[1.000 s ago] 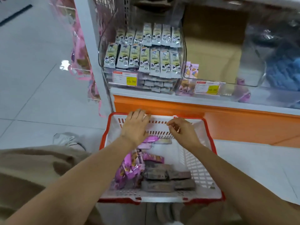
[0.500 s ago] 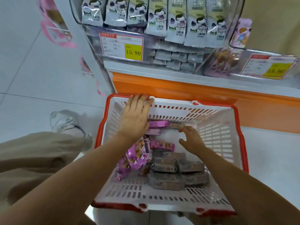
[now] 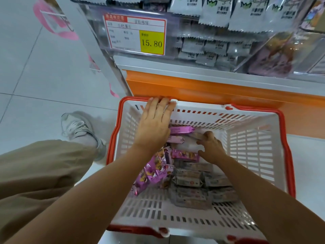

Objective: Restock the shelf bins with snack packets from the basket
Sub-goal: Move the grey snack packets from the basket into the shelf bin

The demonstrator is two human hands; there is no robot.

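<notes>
Red-rimmed and white-slatted, the basket [image 3: 251, 148] sits on the floor against the orange shelf base. My left grip [image 3: 154, 127] lies flat and released, fingers straight. Its fingertips rest on the basket's far rim, and the forearm crosses the basket's left side.

My right grip [image 3: 212, 148] is down inside the basket near its far wall, wrist bent and fingers curled against a greyish packet [image 3: 194, 136]. I cannot tell whether it has actually closed on that packet.

The stock to be moved lies on the basket floor: pink packets [image 3: 181, 129] left of centre, grey packets [image 3: 191, 180] stacked from the middle toward the near wall. Above the basket's far rim, the clear shelf bin [image 3: 193, 46], fronted by a price label [image 3: 139, 35] reading 15.80, holds rows of pale packets.

To do this pick well, I judge, the left grip should keep the basket from sliding. The right should work the thumb under one kind of packet, close firmly, and lift clear of the far wall.
</notes>
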